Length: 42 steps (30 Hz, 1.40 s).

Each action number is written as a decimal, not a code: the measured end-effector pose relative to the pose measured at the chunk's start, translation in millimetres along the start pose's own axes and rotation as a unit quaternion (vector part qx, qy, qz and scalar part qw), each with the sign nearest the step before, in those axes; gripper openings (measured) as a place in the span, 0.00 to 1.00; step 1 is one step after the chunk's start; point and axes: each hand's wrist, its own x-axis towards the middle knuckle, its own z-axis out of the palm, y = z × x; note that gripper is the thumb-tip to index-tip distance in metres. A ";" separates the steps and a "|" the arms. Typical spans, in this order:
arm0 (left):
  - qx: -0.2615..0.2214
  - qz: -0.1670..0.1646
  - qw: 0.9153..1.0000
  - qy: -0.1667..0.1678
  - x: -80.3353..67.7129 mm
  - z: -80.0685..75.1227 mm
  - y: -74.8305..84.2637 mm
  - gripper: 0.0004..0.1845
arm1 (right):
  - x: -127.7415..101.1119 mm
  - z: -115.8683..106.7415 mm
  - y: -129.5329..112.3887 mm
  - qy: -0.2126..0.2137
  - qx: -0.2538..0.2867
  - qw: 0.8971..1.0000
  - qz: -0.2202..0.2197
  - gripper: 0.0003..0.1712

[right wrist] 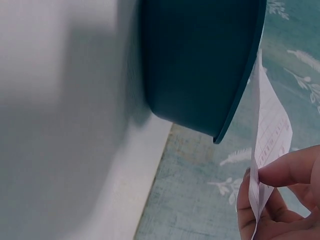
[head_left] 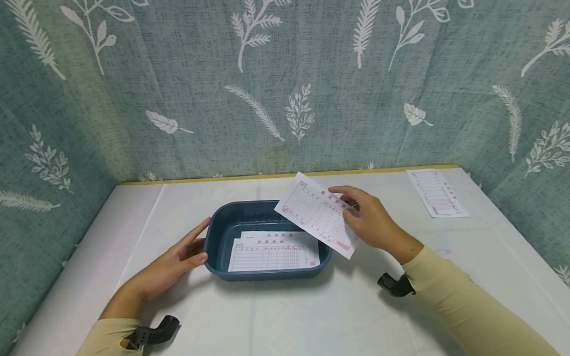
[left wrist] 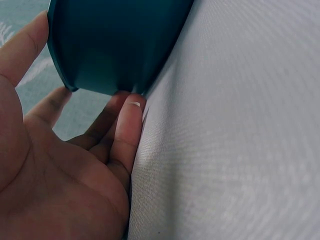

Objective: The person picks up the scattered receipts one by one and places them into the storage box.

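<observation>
A dark teal plastic basin [head_left: 270, 274] stands on the white table with printed receipt slips [head_left: 272, 254] lying overlapped inside it. My left hand [head_left: 175, 264] is at the basin's left end, its spread fingertips touching the wall and rim; the left wrist view shows fairly straight fingers [left wrist: 129, 125] against the basin [left wrist: 120, 45]. Between thumb and fingers my right hand [head_left: 371, 219] pinches one receipt slip [head_left: 316, 211], held tilted above the basin's right end. In the right wrist view that slip [right wrist: 270, 125] is seen nearly edge-on beside the basin's rim [right wrist: 240, 95].
Another printed slip [head_left: 438, 194] lies on the table at the far right, near the back edge. A teal leaf-patterned cloth [head_left: 281, 108] rises behind the table [head_left: 283, 328] and along both sides. Black wrist mounts [head_left: 159, 331] sit on both sleeves.
</observation>
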 end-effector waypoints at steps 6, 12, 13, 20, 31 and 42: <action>-0.002 -0.003 1.000 0.001 -0.5 -0.2 0.0 0.40 | 1.9 6.9 -4.9 -0.004 0.008 1.000 -0.004 0.31; 0.000 -0.004 1.000 0.001 0.1 0.3 -0.2 0.39 | 3.9 13.5 -9.2 -0.008 0.011 1.000 -0.014 0.31; 0.000 -0.003 1.000 0.001 0.2 0.5 -0.2 0.39 | 4.2 14.6 -9.7 -0.009 0.013 1.000 -0.016 0.31; 0.003 -0.005 1.000 0.004 -0.1 0.7 0.2 0.40 | 5.6 22.2 -12.2 -0.018 0.022 0.999 -0.023 0.31; 0.015 -0.010 1.000 0.011 -0.9 0.3 0.6 0.40 | 8.4 30.3 -16.5 -0.023 0.015 0.999 -0.037 0.30; 0.022 -0.002 1.000 0.009 -3.3 0.5 3.3 0.41 | 11.9 38.6 -20.1 -0.033 0.029 0.998 -0.039 0.29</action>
